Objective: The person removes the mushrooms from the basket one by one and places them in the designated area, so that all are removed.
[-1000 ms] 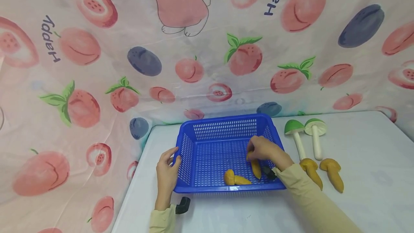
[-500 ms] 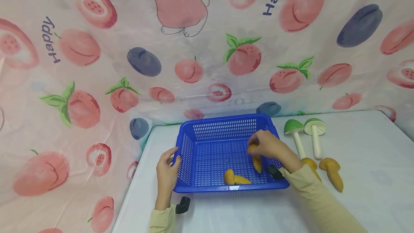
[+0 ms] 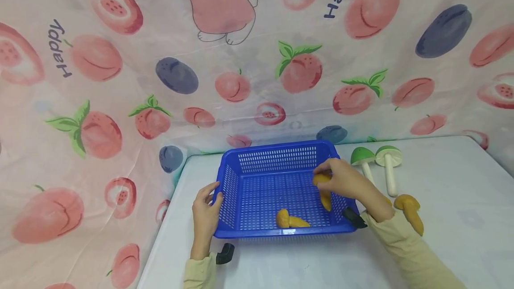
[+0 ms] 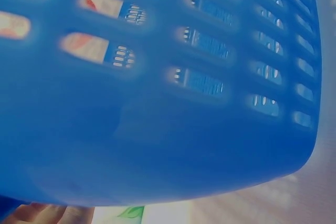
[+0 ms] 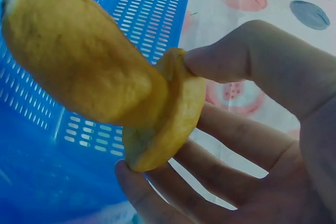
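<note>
In the head view a blue plastic basket [image 3: 273, 231] with slotted walls stands on the table. My left hand [image 3: 206, 215] grips its left side, fingers and thumb at the rim; in the left wrist view the basket wall [image 4: 157, 140] fills most of the picture, fingertips [image 4: 47, 214] just below. My right hand [image 3: 341, 182] holds a yellow-brown toy mushroom [image 3: 325, 199] over the basket's right part. In the right wrist view thumb and fingers pinch its cap [image 5: 181, 124], the thick stem pointing away. Another yellow mushroom [image 3: 291, 220] lies inside, near the front wall.
Right of the basket lie two mushrooms with green caps and white stems, a left one [image 3: 363, 157] and a right one [image 3: 389, 168]. A yellow-brown mushroom [image 3: 411, 213] lies in front of them; another is mostly hidden behind my right wrist. A fruit-print cloth [image 3: 297, 115] hangs behind the white table [image 3: 462, 191].
My right hand has moved right and slightly up with the mushroom, toward the basket's right wall. The left hand stays on the basket's left side.
</note>
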`<act>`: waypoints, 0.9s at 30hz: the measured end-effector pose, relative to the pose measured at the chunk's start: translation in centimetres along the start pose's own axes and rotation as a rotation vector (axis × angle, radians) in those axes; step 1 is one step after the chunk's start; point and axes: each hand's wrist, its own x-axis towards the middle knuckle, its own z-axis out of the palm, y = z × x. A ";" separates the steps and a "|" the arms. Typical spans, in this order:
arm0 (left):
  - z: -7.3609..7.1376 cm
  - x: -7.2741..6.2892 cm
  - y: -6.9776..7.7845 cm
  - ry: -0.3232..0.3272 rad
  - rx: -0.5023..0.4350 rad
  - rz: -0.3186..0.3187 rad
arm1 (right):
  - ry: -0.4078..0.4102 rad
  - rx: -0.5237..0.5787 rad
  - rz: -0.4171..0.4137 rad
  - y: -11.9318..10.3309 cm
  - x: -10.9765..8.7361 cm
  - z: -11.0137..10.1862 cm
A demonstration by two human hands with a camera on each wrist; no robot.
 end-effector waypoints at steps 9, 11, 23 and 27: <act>0.0 0.1 0.0 0.004 -0.005 0.001 | 0.085 0.021 0.020 0.5 -1.2 -1.1; 0.1 0.1 0.0 0.003 -0.010 0.002 | 0.108 0.027 0.024 0.8 -1.5 -1.3; 0.0 0.0 0.2 0.001 -0.020 -0.006 | 0.149 0.012 0.026 1.5 -2.8 -2.9; -0.1 0.0 0.2 0.002 -0.025 -0.008 | 0.153 0.001 0.031 1.8 -3.3 -3.4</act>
